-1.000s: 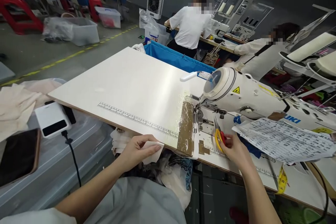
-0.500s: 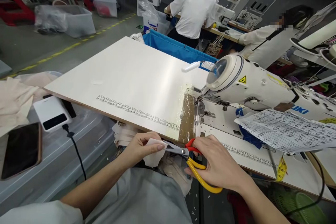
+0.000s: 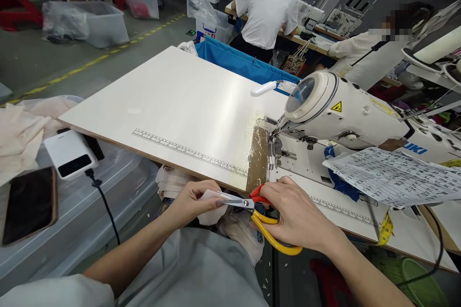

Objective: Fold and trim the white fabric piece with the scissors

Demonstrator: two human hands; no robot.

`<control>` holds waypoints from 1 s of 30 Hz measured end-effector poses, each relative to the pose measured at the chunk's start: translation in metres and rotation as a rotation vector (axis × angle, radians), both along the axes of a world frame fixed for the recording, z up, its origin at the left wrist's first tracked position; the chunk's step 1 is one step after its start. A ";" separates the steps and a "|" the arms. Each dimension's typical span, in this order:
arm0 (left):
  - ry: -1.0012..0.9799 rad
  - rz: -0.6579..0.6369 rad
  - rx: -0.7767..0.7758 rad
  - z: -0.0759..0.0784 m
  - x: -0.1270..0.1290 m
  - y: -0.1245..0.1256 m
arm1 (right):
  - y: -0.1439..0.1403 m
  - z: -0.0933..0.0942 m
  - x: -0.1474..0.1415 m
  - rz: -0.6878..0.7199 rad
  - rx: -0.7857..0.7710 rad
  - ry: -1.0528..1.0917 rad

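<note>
Just off the worktop's [image 3: 180, 105] near edge, your left hand [image 3: 194, 199] pinches a pale scrap [image 3: 210, 217]; your right hand [image 3: 297, 216] grips scissors [image 3: 247, 204], blades at the scrap.

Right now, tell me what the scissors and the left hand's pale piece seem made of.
Scissors: blades probably steel, given their grey sheen; handles likely smooth plastic, solidly red and yellow. Pale piece: matte, thin, perhaps fabric or paper; can't tell.
</note>
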State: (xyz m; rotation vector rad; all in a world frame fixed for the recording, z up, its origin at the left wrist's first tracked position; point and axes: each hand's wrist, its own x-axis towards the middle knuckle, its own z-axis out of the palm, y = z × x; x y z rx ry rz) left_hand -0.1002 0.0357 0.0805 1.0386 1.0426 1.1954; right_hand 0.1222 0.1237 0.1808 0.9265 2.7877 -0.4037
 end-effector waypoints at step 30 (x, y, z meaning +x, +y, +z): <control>-0.071 -0.067 -0.104 -0.006 0.005 0.002 | -0.007 -0.029 0.010 0.034 0.064 0.026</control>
